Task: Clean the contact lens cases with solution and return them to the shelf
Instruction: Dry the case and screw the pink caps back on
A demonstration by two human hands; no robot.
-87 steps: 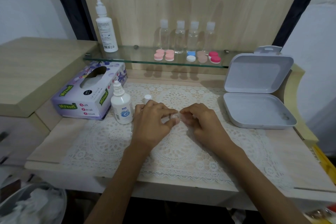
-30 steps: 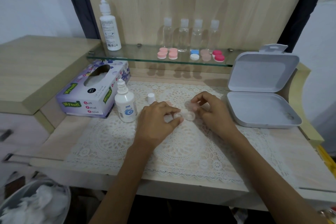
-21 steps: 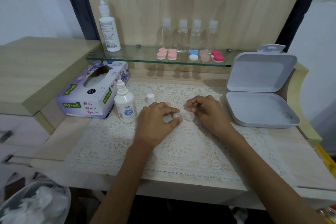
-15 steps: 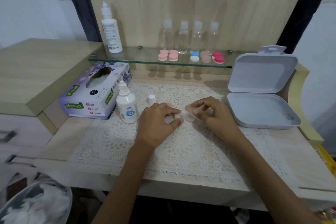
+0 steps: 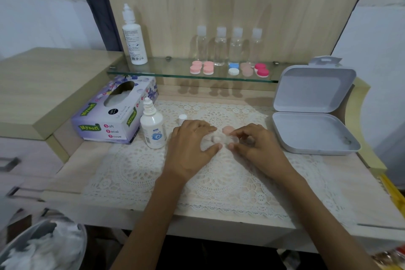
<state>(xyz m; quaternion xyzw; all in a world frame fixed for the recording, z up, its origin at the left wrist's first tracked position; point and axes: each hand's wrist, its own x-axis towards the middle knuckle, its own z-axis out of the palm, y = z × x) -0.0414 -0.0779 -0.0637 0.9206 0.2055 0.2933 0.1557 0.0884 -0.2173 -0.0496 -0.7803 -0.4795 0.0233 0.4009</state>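
A translucent contact lens case [image 5: 221,138] lies on the lace mat [image 5: 219,177] between my hands. My left hand [image 5: 192,144] pinches its left end with thumb and forefinger. My right hand [image 5: 256,144] has curled fingers pinching the case's right end. A pink cap [image 5: 228,130] shows just behind the case by my right fingertips. The small solution bottle [image 5: 152,129] stands uncapped to the left, its white cap [image 5: 182,117] beside it. On the glass shelf [image 5: 166,70] sit pink cases [image 5: 201,67], a blue-and-white case [image 5: 233,68], a beige case [image 5: 246,69] and a red case [image 5: 262,69].
A tall white bottle [image 5: 133,37] and several clear bottles [image 5: 228,46] stand on the shelf. A tissue box [image 5: 114,114] lies at the left. An open white box [image 5: 311,120] sits at the right. A bin with used tissues [image 5: 43,247] is at the lower left.
My right hand lifted away from the case to the far side, then came back down onto its right end. My left hand kept its pinch on the left end.
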